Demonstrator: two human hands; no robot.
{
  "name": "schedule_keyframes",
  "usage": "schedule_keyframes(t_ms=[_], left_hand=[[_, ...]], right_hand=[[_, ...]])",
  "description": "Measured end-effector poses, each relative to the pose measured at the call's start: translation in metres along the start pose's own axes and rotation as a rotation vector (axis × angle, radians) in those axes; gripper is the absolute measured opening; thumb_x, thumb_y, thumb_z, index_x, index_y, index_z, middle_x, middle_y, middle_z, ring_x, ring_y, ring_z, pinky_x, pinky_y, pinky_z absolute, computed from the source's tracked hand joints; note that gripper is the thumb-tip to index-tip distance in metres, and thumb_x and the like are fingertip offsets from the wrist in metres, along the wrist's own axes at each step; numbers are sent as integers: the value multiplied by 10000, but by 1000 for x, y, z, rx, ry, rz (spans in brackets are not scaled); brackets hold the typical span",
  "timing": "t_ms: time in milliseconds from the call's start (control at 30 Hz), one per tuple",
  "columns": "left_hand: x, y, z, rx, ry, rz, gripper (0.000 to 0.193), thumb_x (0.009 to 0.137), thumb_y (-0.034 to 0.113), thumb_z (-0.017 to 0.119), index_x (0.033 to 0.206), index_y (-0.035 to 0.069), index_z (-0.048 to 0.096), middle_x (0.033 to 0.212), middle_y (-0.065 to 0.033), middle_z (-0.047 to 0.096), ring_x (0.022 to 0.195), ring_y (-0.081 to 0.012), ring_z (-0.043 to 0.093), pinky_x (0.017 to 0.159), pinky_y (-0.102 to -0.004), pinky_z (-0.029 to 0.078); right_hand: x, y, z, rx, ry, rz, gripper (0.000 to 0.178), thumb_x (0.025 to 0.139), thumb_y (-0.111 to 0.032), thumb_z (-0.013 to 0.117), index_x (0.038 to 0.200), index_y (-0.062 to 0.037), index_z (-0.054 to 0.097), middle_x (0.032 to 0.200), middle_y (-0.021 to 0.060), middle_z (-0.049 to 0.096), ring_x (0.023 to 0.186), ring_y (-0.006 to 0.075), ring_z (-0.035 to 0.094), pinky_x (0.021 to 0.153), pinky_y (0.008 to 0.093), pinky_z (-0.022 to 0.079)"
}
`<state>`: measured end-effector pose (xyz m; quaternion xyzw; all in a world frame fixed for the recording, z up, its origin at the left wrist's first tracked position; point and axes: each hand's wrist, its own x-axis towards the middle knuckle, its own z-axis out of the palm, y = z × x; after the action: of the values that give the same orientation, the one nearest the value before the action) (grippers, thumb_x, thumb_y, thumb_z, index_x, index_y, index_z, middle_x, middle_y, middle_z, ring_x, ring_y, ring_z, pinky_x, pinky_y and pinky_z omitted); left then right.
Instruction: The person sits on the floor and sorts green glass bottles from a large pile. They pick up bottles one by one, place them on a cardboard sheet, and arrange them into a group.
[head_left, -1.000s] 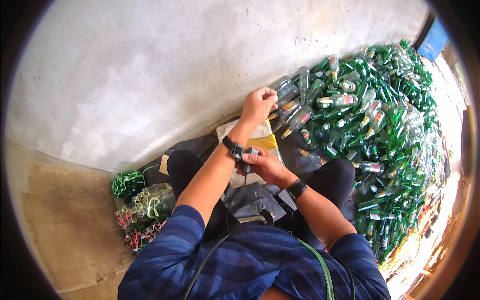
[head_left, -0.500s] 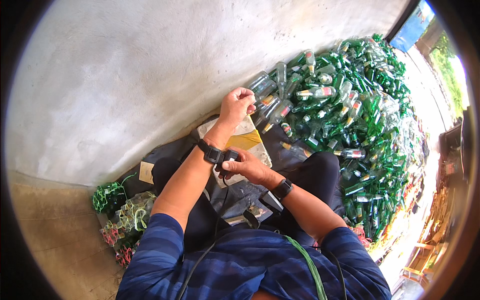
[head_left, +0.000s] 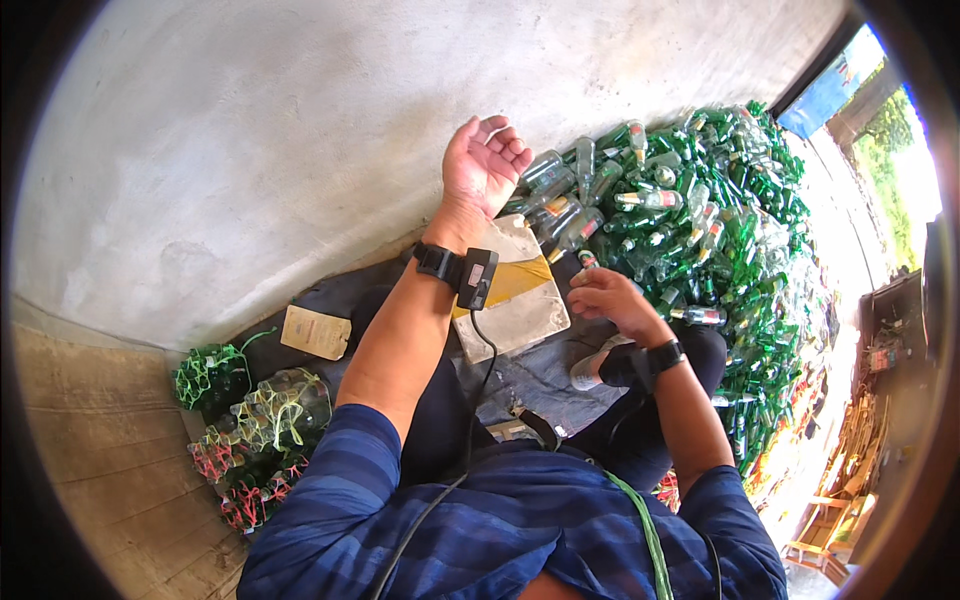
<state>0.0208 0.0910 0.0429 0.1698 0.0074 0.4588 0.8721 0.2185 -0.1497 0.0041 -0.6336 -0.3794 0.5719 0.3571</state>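
Note:
My left hand (head_left: 484, 168) is raised near the wall, palm turned up, its loosely bent fingers apart and holding nothing. A black wrist strap (head_left: 436, 260) on that arm carries a small black box (head_left: 478, 279) with a cable running down to my body. Between my knees stands a whitish block (head_left: 530, 318) with yellow tape (head_left: 505, 285) across it. Just right of this block hovers my right hand (head_left: 612, 298), fingers loosely curled with nothing visible in them. Close beyond its fingertips lies a bottle with a red label (head_left: 588, 260). The right wrist wears a black strap (head_left: 665, 355).
A large heap of green and clear bottles (head_left: 745, 230) spreads along my right side up to the white wall (head_left: 250, 150). At left are netted bundles of bottles (head_left: 285, 410) and a tan cardboard tag (head_left: 315, 332). A wooden chair (head_left: 825, 525) stands at the lower right.
My right hand has let go of the black box on my left wrist and moved right, beside the block. My left hand has risen, turned palm up and uncurled its fingers.

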Motion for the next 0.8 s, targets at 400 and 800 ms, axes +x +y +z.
schedule_keyframes(t_ms=[400, 800], left_hand=[[-18, -17, 4, 2143, -199, 375, 115, 950, 163, 693, 961, 51, 716, 903, -146, 743, 805, -312, 722, 733, -427, 556], [-19, -33, -25, 2271, -443, -519, 276, 918, 246, 735, 1136, 79, 760, 1077, -188, 776, 1032, -396, 732, 895, -494, 579]], right_hand=[[76, 119, -31, -1014, 179, -221, 295, 904, -229, 659, 1120, -45, 736, 1011, 236, 764, 973, 448, 737, 878, 534, 586], [44, 81, -11, -1027, -54, -117, 280, 923, -266, 686, 1088, -39, 690, 1016, 227, 748, 1007, 449, 716, 872, 556, 568]])
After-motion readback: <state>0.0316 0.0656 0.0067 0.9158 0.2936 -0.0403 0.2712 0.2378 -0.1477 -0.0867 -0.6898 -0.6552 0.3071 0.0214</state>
